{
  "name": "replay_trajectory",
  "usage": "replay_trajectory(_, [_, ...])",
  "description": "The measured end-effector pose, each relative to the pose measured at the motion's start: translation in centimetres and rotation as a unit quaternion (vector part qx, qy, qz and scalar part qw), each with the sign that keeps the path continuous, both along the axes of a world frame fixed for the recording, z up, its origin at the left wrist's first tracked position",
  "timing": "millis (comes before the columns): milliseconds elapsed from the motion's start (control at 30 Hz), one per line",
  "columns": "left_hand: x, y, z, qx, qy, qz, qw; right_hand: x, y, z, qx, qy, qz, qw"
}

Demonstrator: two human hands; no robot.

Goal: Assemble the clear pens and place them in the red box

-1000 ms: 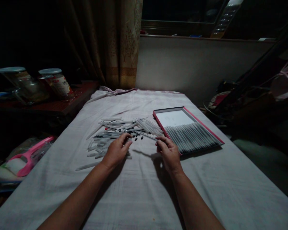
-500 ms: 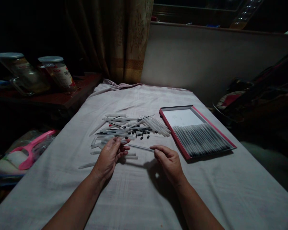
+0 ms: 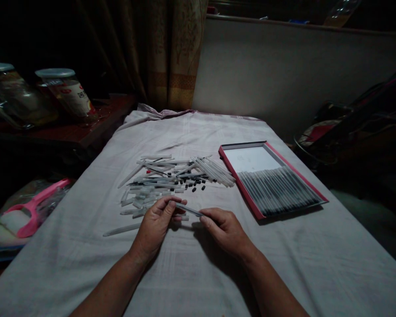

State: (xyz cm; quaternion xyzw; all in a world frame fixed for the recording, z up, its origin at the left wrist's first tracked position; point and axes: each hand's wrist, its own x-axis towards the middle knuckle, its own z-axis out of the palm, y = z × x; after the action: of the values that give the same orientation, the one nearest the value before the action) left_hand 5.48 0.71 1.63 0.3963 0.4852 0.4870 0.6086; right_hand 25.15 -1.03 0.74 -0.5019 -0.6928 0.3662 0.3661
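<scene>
A slim grey pen (image 3: 188, 209) spans the gap between my two hands, slightly tilted. My right hand (image 3: 222, 226) pinches its right end between thumb and fingers. Around its left end close the thumb and fingertips of my left hand (image 3: 160, 215); any small part inside that grip is hidden. Just beyond lies a loose pile of clear pen barrels (image 3: 214, 171), dark refills and short pale pieces. Small black plugs (image 3: 194, 189) are scattered at the pile's near right. To the right, a pink-edged shallow box (image 3: 240, 193) holds a row of finished-looking pens (image 3: 280, 189).
Everything lies on a bed-like surface with a pale cloth (image 3: 191, 273). On the left, a dark red table (image 3: 95, 127) carries lidded jars (image 3: 67, 94); below it is a pink-handled object (image 3: 36, 204) among plastic bags. A patterned curtain (image 3: 185, 57) hangs behind.
My right hand has moved left and slightly nearer with the pen. My left hand has shifted right and nearer, and its fingers now meet the pen's left end. The view has tilted slightly.
</scene>
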Motion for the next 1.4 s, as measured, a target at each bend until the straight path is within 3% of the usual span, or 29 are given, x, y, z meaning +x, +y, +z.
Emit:
replay_trajectory(567, [0.2, 0.0, -0.4, -0.046, 0.017, 0.002, 0.999, 0.0, 0.1, -0.9, 0.050, -0.028, 0.018, 0.998])
replay_trajectory(800, [0.5, 0.5, -0.6, -0.058, 0.008, 0.007, 0.998, -0.7, 0.1, 0.4, 0.039, -0.022, 0.007, 0.999])
replay_trajectory(867, [0.5, 0.4, -0.5, -0.061, -0.002, 0.000, 0.998, 0.1, 0.2, 1.0, 0.053, -0.020, -0.039, 0.998])
replay_trajectory(933, [0.5, 0.3, -0.4, -0.062, -0.007, -0.010, 0.998, 2.0, 0.4, 1.6, 0.078, -0.026, -0.150, 0.985])
replay_trajectory(1033, [0.4, 0.3, -0.2, -0.062, -0.001, -0.016, 0.998, 6.8, 1.0, 2.1, 0.122, -0.068, -0.362, 0.922])
replay_trajectory(1100, [0.4, 0.3, -0.3, -0.065, 0.005, -0.021, 0.998, 10.0, 1.5, 1.9, 0.136, -0.138, -0.441, 0.876])
replay_trajectory(1233, [0.5, 0.4, -0.5, -0.066, -0.001, -0.034, 0.997, 12.9, 2.1, 0.6, 0.090, -0.269, -0.480, 0.830])
replay_trajectory(1400, [0.2, 0.2, -0.5, -0.063, -0.008, -0.035, 0.997, 11.6, 2.4, -0.4, 0.032, -0.339, -0.473, 0.813])
